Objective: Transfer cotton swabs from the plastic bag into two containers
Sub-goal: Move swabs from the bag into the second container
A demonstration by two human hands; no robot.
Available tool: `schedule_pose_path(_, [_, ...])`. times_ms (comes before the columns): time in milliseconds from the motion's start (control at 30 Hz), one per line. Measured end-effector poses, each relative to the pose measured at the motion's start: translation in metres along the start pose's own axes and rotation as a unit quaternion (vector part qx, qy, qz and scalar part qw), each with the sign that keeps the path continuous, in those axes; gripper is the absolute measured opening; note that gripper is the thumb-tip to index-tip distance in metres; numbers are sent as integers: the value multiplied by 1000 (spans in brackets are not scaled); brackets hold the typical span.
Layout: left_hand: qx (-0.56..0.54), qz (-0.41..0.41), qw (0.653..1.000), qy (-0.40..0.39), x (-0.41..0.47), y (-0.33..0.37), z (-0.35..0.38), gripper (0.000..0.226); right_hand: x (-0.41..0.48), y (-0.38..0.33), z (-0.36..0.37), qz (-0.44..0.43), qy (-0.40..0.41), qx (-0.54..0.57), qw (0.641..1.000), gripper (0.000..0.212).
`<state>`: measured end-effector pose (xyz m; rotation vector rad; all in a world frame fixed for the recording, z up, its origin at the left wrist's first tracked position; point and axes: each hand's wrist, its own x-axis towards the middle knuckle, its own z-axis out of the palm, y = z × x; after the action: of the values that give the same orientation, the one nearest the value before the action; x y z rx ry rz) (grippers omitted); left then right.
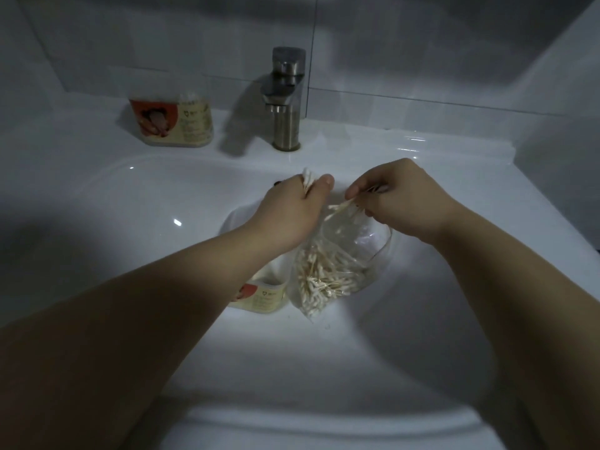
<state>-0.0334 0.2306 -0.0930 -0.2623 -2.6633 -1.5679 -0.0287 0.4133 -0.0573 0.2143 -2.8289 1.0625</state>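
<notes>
A clear plastic bag full of cotton swabs lies in the white sink basin. My left hand grips a small bunch of swabs whose white tips stick up above the thumb. My right hand pinches a few swabs at the bag's open mouth. One labelled container sits in the basin just left of the bag, partly hidden by my left forearm. A second labelled container stands on the ledge at the back left, with swab tips showing at its top.
A metal faucet rises on the back ledge, behind my hands. Tiled walls close in at the back and right. The sink's front rim runs along the bottom of the view.
</notes>
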Motion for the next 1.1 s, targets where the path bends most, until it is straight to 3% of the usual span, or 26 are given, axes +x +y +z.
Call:
schedule_pose_path(200, [-240, -71, 961, -119, -4, 1, 6, 38, -6, -7, 7, -51, -19, 42, 998, 29])
schedule_pose_path(300, [-199, -70, 971, -115, -3, 1, 7, 43, -7, -9, 12, -56, -41, 59, 996, 24])
schedule_pose_path(433, [-131, -67, 984, -101, 1, -1, 6, 46, -4, -7, 15, -23, -54, 189, 980, 18])
schedule_pose_path(700, [-110, -92, 984, -102, 1, 1, 2, 42, 1, -6, 11, 35, -2, 348, 937, 8])
schedule_pose_path(967, [-106, -121, 986, -44, 5, 0, 0, 50, 6, 3, 4, 71, 55, 338, 937, 12])
schedule_pose_path(1100, [-130, -107, 985, -30, 7, -3, 0, 43, 6, 3, 5, 71, 42, 341, 936, 14])
